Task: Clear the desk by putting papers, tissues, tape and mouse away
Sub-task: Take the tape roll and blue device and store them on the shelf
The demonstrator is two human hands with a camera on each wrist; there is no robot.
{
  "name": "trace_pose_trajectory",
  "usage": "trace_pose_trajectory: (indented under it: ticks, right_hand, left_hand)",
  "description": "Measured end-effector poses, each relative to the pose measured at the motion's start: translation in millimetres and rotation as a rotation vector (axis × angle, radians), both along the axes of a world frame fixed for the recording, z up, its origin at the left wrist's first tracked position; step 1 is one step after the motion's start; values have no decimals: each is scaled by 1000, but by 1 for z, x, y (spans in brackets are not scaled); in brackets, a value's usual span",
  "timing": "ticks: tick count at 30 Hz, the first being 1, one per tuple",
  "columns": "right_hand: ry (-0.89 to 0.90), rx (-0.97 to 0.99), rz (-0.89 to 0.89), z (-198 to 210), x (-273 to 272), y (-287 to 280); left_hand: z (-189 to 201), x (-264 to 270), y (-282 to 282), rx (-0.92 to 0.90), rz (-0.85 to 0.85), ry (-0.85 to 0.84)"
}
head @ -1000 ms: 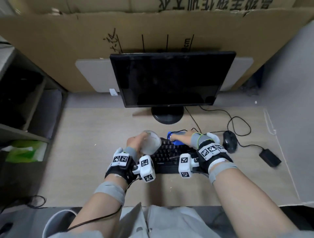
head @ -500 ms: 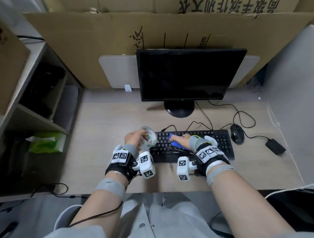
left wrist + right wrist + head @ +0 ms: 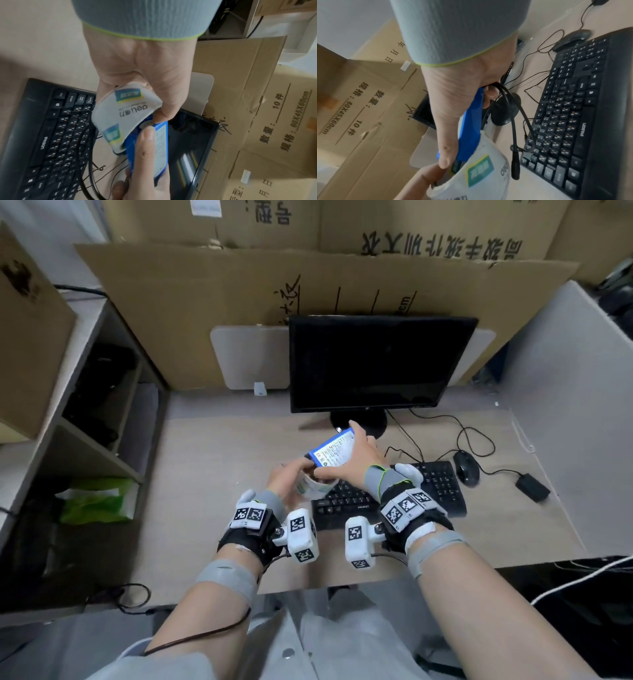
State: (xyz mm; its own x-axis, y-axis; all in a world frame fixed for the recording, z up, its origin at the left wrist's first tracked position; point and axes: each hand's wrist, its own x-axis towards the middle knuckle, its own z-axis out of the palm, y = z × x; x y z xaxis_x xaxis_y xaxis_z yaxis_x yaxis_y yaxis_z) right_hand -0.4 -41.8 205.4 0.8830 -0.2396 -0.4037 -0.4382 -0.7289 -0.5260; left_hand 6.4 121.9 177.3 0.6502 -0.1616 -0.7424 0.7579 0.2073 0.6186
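Observation:
My left hand [image 3: 291, 479] grips a white tape roll [image 3: 317, 487] with a green and blue label, held above the desk by the keyboard's left end. My right hand [image 3: 354, 460] grips a blue pack [image 3: 334, 451] with a white printed label, thumb on one side and fingers on the other. The pack's lower end touches the roll. The left wrist view shows the tape roll [image 3: 126, 108] against the blue pack [image 3: 154, 146]. In the right wrist view a black cable with a barrel plug [image 3: 515, 166] hangs below the blue pack [image 3: 471, 128]. A black mouse [image 3: 466, 469] lies right of the keyboard.
A black keyboard [image 3: 428, 491] lies under my hands, with a monitor [image 3: 376, 364] behind it. A power adapter [image 3: 532, 487] and loose cables lie at the right. A shelf unit at the left holds a green tissue pack [image 3: 96, 499]. Cardboard boxes stand behind the desk.
My right hand has lifted the blue pack off the keyboard and brought it against the tape roll. My left hand has kept the roll. The head view has pulled back.

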Motion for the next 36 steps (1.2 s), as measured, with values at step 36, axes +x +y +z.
trace_pose_trajectory:
  ticks: [36]
  right_hand:
    - [210, 175, 479, -21, 95, 77]
  left_hand:
    - [4, -21, 92, -91, 830, -138]
